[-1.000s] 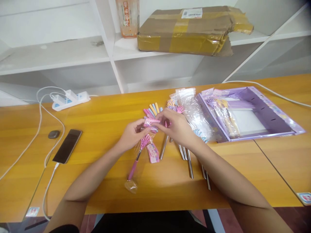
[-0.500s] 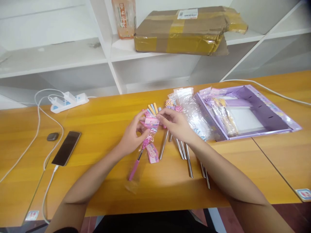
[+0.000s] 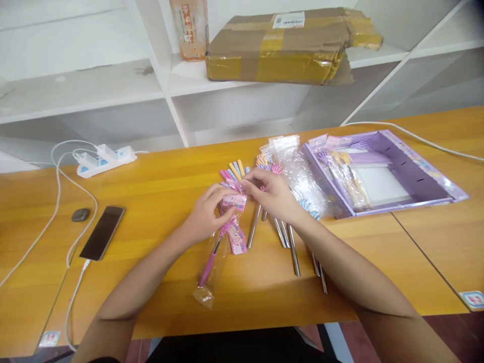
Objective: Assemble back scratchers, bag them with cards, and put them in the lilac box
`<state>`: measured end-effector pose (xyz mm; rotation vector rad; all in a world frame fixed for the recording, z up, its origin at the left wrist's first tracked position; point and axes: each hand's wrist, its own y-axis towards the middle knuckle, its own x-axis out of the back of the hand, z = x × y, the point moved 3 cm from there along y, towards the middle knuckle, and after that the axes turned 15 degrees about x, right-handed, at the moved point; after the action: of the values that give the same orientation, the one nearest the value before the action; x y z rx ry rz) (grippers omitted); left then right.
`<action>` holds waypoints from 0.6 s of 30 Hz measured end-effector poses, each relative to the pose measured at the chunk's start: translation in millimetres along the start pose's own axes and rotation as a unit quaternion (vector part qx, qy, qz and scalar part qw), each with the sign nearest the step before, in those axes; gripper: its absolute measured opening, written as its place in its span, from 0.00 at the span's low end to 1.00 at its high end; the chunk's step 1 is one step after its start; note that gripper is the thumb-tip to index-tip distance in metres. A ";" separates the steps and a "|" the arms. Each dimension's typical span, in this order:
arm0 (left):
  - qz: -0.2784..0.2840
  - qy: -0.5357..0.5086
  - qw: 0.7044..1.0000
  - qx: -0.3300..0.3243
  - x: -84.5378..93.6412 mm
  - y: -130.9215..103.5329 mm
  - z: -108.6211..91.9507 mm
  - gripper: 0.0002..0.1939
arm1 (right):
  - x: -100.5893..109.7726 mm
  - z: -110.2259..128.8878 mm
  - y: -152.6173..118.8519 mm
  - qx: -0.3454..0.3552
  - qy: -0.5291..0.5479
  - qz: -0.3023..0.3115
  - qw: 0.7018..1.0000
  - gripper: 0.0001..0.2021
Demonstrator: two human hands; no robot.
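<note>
My left hand (image 3: 207,214) is closed on a clear plastic bag (image 3: 204,296) just below its top, by a pink printed card (image 3: 234,202). Inside the bag hangs a pink back scratcher (image 3: 207,268) with a metal shaft, tilted, handle end toward me. At the bag's top edge, my right hand (image 3: 271,195) pinches the plastic; its fingertips are partly hidden. Another pink card (image 3: 238,241) lies on the table beneath the bag. Beyond my hands are several coloured handles (image 3: 237,169). Several metal rods (image 3: 294,257) lie under my right hand and forearm, with coloured claw heads (image 3: 277,168) near them.
Clear plastic packaging (image 3: 302,174) is heaped against a purple open box (image 3: 342,205), which holds bagged scratchers (image 3: 350,176). On the left are a phone (image 3: 103,233), a small dark object (image 3: 80,215), cables and a power strip (image 3: 106,160). A taped carton (image 3: 280,48) sits on the shelf.
The bag with the pink scratcher has shifted slightly down toward me, its card lower. My right fingers now grip the plastic above the card.
</note>
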<state>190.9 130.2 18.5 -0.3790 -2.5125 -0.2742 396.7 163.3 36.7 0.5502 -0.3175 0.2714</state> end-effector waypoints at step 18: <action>0.019 -0.238 0.966 0.102 -7.8 -0.3 13.3 0.29 | -14.0 -1.0 -3.6 -0.011 0.019 0.113 0.993 0.13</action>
<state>190.1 132.0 3.2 -0.4511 -2.9630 0.1081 385.3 158.5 29.1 0.4873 -0.3458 0.4970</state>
